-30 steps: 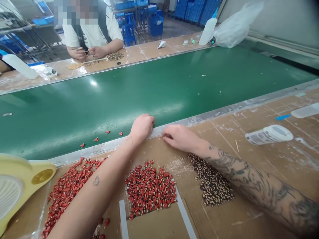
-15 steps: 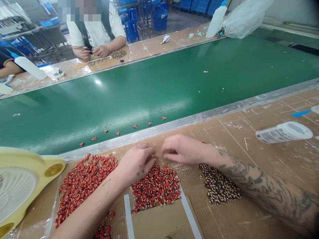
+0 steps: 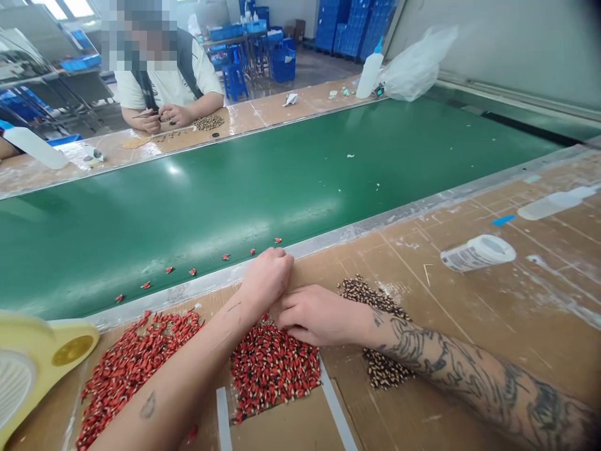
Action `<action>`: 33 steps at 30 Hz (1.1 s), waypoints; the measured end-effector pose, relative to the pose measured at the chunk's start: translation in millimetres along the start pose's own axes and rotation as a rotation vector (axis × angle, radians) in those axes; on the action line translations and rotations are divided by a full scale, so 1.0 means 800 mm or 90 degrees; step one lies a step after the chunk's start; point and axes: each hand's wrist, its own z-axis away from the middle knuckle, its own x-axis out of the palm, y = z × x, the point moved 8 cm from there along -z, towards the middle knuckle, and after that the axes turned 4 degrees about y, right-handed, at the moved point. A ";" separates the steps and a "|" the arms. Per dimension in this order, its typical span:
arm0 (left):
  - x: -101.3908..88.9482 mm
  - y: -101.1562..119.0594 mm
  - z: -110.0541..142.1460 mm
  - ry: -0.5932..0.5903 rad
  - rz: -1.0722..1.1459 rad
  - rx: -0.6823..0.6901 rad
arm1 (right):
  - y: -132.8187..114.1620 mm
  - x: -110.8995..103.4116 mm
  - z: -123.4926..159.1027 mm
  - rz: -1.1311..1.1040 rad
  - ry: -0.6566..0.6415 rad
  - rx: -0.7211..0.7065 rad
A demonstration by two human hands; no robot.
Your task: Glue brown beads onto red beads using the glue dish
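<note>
My left hand (image 3: 267, 279) rests curled at the metal edge of the green conveyor belt (image 3: 235, 200), and its fingers hide whatever they may hold. Small red pieces (image 3: 225, 257) lie in a spaced row on the belt just beyond it. My right hand (image 3: 322, 316) lies on the upper edge of a heap of red, pale-tipped pieces (image 3: 275, 376), its fingertips among them. Left of my left forearm is a larger heap of red pieces (image 3: 134, 369). A dark speckled heap (image 3: 370, 294) lies partly under my right wrist.
Cardboard (image 3: 422, 282) covers the bench, with a white tape roll (image 3: 479, 252) and a plastic bottle (image 3: 554, 203) to the right. A yellow fan (image 3: 28, 369) stands at lower left. Across the belt, a person (image 3: 159, 81) works with tweezers.
My left hand has moved from the heap to the belt edge, and my right hand has dropped onto the heap. The row on the belt looks longer. The view has shifted.
</note>
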 end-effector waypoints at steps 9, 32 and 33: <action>0.009 -0.031 -0.101 0.058 0.031 -0.045 | -0.003 -0.001 0.002 0.108 -0.022 -0.068; -0.013 -0.011 0.117 -0.072 0.158 -0.125 | -0.019 0.012 -0.005 -0.037 -0.009 0.006; -0.014 -0.014 0.118 -0.062 0.157 -0.132 | -0.022 0.013 -0.006 -0.040 -0.005 0.000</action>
